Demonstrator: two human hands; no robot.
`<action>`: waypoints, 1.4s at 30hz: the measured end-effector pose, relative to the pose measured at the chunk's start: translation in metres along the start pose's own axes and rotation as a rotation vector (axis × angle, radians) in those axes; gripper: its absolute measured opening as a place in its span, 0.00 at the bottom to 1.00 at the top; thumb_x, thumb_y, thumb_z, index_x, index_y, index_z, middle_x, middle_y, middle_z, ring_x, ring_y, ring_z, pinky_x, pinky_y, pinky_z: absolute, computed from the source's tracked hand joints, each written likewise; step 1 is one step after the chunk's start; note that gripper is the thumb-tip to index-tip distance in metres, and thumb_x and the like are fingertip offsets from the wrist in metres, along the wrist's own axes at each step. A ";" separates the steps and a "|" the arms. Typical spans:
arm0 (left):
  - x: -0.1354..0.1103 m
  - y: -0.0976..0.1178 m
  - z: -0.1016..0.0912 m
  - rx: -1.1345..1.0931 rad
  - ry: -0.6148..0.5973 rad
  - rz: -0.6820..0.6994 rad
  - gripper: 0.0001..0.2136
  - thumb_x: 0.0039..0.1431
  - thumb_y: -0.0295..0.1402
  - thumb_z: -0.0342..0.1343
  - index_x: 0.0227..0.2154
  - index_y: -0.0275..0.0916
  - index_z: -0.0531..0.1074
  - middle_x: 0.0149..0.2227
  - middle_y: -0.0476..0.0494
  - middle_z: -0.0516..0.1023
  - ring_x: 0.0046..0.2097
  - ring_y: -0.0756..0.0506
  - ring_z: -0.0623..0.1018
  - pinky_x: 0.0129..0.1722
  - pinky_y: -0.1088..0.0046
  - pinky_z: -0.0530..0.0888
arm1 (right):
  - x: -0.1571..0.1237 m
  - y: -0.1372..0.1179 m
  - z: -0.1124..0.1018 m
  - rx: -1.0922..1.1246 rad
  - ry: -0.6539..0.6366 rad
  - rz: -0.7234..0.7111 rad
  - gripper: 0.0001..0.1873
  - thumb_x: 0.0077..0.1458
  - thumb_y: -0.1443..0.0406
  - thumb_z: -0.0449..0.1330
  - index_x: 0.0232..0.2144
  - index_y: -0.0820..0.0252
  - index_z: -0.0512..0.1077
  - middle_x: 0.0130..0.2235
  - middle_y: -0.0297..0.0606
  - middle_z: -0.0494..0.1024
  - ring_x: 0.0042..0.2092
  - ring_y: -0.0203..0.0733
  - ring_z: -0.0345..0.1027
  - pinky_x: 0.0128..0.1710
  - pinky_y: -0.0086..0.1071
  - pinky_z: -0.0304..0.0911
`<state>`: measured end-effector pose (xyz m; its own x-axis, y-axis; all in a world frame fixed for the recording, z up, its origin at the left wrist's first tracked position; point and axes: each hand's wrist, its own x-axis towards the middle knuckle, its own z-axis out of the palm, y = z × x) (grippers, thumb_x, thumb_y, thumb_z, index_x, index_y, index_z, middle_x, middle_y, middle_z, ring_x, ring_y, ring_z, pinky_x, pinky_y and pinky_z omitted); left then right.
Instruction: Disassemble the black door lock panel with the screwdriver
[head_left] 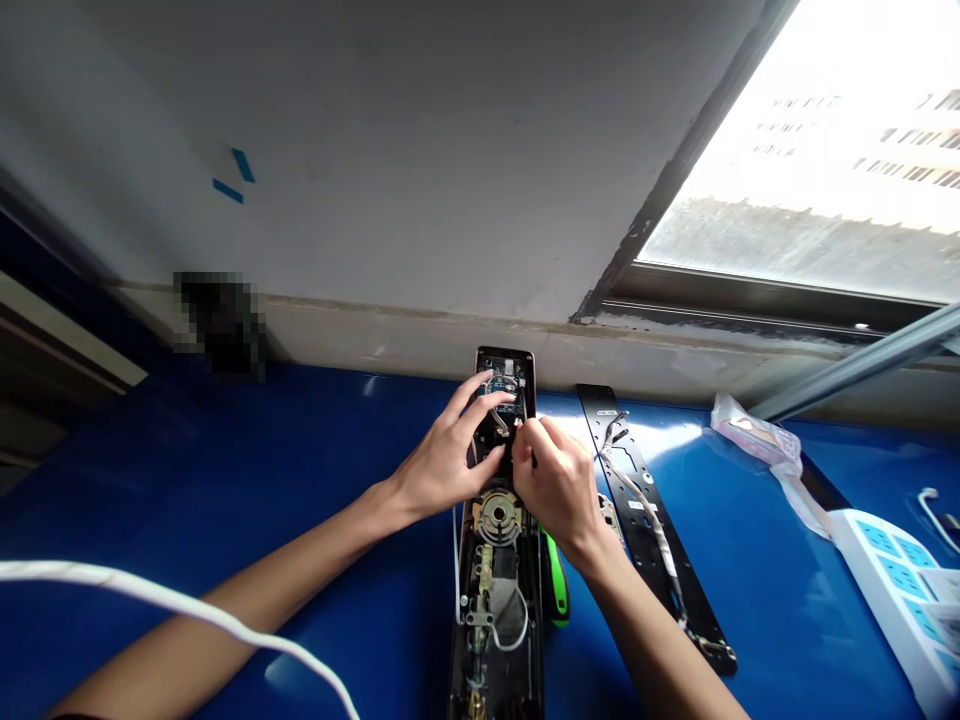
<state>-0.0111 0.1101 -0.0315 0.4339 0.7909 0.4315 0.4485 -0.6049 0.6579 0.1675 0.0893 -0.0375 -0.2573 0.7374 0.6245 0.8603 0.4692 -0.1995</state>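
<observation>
Watching left hand [442, 465] splayed on the door-lock panel [531, 640], right hand [555, 490] closed on something hidden.
I judge the thin wires [496, 422] could tear if snagged; green-handled screwdriver [556, 580] sits just beside.

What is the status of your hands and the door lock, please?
Left hand spread on circuit board of open electronic door lock. Right hand pinched at board's lower edge, held item unclear. White cable across left forearm.

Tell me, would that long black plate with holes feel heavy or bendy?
The black plate looks like stiff metal, so probably won't bend. It may feel fairly heavy, despite the holes. Being flat, it likely won't roll.
</observation>
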 end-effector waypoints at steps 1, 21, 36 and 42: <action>0.000 0.000 0.000 0.001 0.002 -0.001 0.25 0.65 0.28 0.57 0.63 0.46 0.62 0.73 0.38 0.53 0.73 0.36 0.59 0.72 0.52 0.62 | 0.000 0.000 0.000 0.006 0.009 -0.007 0.16 0.62 0.76 0.50 0.25 0.56 0.61 0.25 0.33 0.65 0.26 0.36 0.53 0.27 0.30 0.52; 0.000 0.000 0.003 0.008 0.010 0.010 0.27 0.64 0.28 0.58 0.64 0.45 0.62 0.74 0.38 0.51 0.73 0.36 0.60 0.72 0.52 0.63 | -0.013 0.001 0.001 0.123 0.123 -0.014 0.22 0.64 0.73 0.54 0.19 0.55 0.56 0.22 0.28 0.59 0.24 0.34 0.48 0.27 0.31 0.52; -0.002 0.004 -0.003 0.060 -0.074 -0.033 0.29 0.64 0.29 0.58 0.66 0.50 0.61 0.76 0.41 0.44 0.74 0.31 0.57 0.70 0.47 0.65 | 0.003 0.029 -0.026 0.281 -0.216 0.334 0.04 0.61 0.65 0.61 0.33 0.55 0.68 0.28 0.31 0.78 0.26 0.35 0.69 0.26 0.29 0.63; -0.006 0.018 -0.004 0.205 -0.012 0.066 0.23 0.66 0.27 0.56 0.62 0.47 0.67 0.76 0.42 0.46 0.76 0.30 0.43 0.71 0.40 0.59 | -0.002 0.038 -0.027 0.257 -0.346 0.385 0.09 0.68 0.60 0.55 0.44 0.55 0.73 0.42 0.40 0.83 0.39 0.42 0.77 0.38 0.36 0.70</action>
<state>-0.0084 0.0951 -0.0198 0.4761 0.7488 0.4611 0.5678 -0.6622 0.4890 0.2129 0.0924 -0.0263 -0.1131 0.9741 0.1958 0.7970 0.2066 -0.5675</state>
